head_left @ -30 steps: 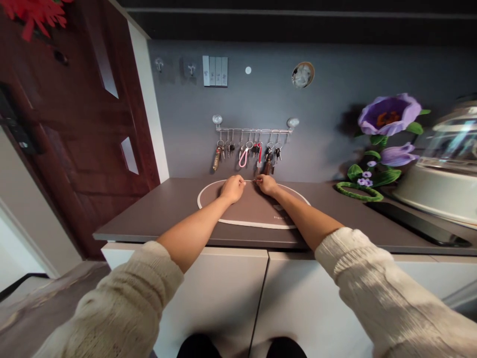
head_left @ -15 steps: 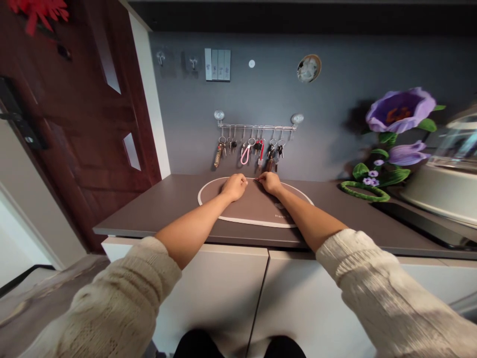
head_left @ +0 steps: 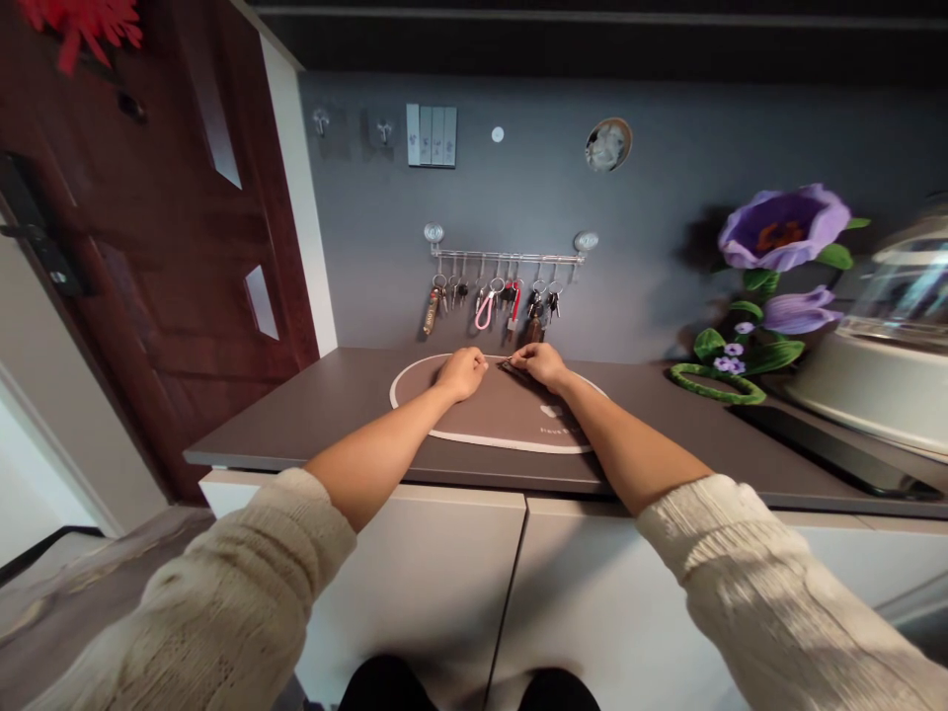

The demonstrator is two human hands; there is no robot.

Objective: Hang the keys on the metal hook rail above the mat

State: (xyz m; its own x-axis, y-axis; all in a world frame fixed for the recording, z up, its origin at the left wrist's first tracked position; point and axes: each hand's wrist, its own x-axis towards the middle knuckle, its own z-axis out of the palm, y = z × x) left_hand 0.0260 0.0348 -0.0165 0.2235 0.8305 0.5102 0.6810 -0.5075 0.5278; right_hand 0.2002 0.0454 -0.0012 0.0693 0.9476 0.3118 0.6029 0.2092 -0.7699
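Observation:
Over the brown oval mat (head_left: 481, 415) with a white rim, both of my hands are close together near its far edge. My left hand (head_left: 463, 373) is closed, thumb pressed against the fingers; whatever may be in it is hidden. My right hand (head_left: 544, 365) pinches a small dark metal piece (head_left: 507, 365) that resembles a key, too small to name for sure. Just behind the hands, a clear hook rail (head_left: 511, 259) on the wall carries several bunches of keys, among them a pink strap (head_left: 484, 311) and a wooden-looking tag (head_left: 431, 312).
The mat lies on a dark countertop (head_left: 296, 405) above white cabinet doors (head_left: 415, 563). To the right stand a purple fabric flower (head_left: 781, 237), a black flat object (head_left: 822, 449) and a cream appliance (head_left: 881, 370). A dark red door (head_left: 170, 247) is at the left.
My right hand has shifted slightly right, away from the left, and the small dark piece at its fingertips shows more. My left hand stays closed in nearly the same place.

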